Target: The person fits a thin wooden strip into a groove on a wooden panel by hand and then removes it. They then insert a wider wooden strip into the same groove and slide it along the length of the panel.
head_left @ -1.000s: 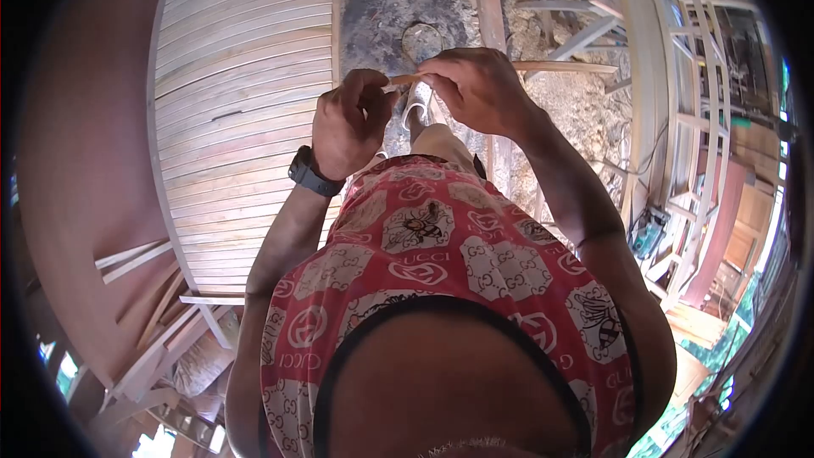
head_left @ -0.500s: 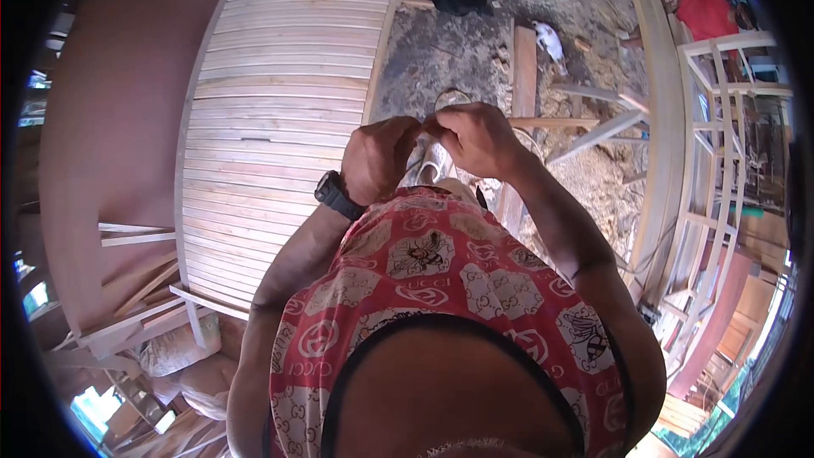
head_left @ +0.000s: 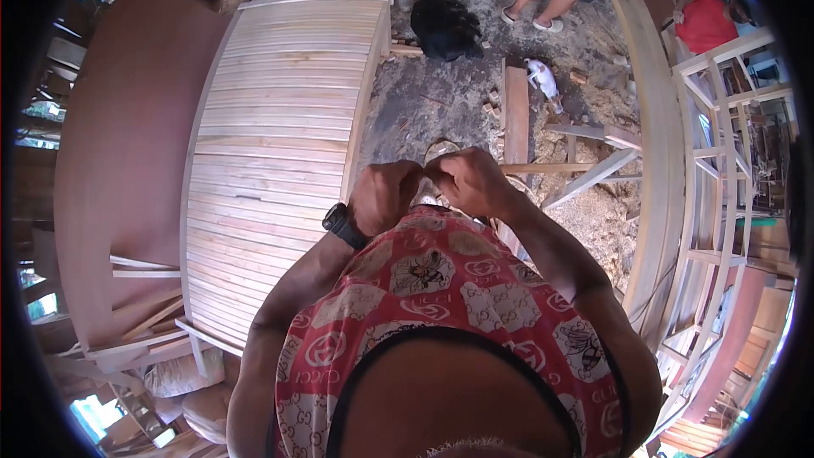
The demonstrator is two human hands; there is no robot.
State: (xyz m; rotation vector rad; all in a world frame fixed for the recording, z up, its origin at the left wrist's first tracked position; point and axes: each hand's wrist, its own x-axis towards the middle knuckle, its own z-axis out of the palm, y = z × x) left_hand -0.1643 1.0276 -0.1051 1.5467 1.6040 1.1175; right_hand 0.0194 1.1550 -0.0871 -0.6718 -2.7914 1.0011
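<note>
A pale slatted wooden panel (head_left: 280, 144) fills the left centre, beside a reddish-brown plywood sheet (head_left: 119, 153) at far left. A black bag (head_left: 445, 27) lies on the sawdust-strewn floor (head_left: 441, 102) at top centre. To its right are a white plastic jug (head_left: 543, 78) and a person's sandalled legs (head_left: 543, 0). Bare wooden frames (head_left: 721, 161) stand along the right edge.

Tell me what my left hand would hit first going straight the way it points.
Your right hand: the left hand points its knuckles at it, and they look nearly touching, though depth is unclear.
</note>
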